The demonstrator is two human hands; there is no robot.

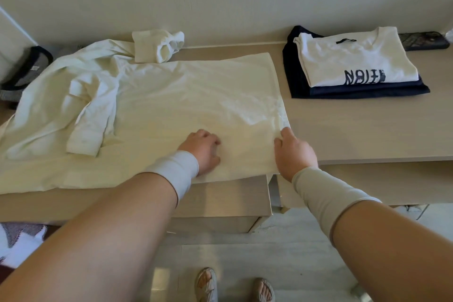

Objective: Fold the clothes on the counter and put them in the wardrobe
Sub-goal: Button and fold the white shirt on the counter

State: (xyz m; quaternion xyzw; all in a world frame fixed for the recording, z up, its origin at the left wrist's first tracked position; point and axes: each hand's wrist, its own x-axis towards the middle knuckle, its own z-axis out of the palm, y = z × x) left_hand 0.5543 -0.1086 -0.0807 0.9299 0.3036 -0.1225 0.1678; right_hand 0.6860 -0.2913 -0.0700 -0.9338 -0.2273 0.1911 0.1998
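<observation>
Carefully, the left hand (204, 151) presses curled fingers on the cream long-sleeved shirt (171, 105) spread across the counter (367, 130); the right hand (293, 152) pinches its hem corner. The overhanging edge could slide off if tugged.

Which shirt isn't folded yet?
The big pale yellow shirt spread flat under both hands. The white shirt with dark letters and the navy one beneath it already sit folded in a stack.
</observation>
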